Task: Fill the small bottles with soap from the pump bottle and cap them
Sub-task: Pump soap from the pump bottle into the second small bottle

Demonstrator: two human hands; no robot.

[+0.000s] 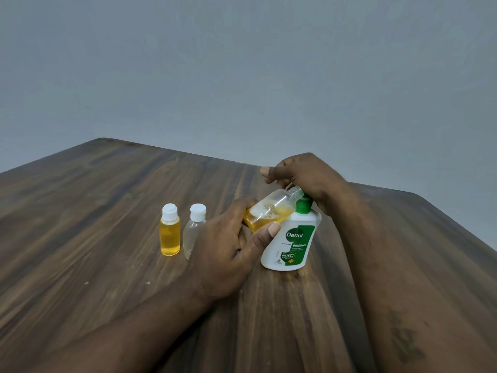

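We're over the desk [107, 197], with the pump bottle [291, 238] as our anchor. The right hand [304, 176] sits on its top, fingers curled over it. Just left of it, the left hand [226, 251] grips the open bottle [271, 208] by its base. It's part full and tilted, mouth aimed up-right at the pump. Further left stand a full bottle [170, 232] and an empty bottle [192, 232], both capped.

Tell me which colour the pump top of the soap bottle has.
Green: the pump top shows best in the head view.

Left hand [226, 251] and right hand [306, 176] bare, dark mark [407, 343] on right forearm [398, 259].
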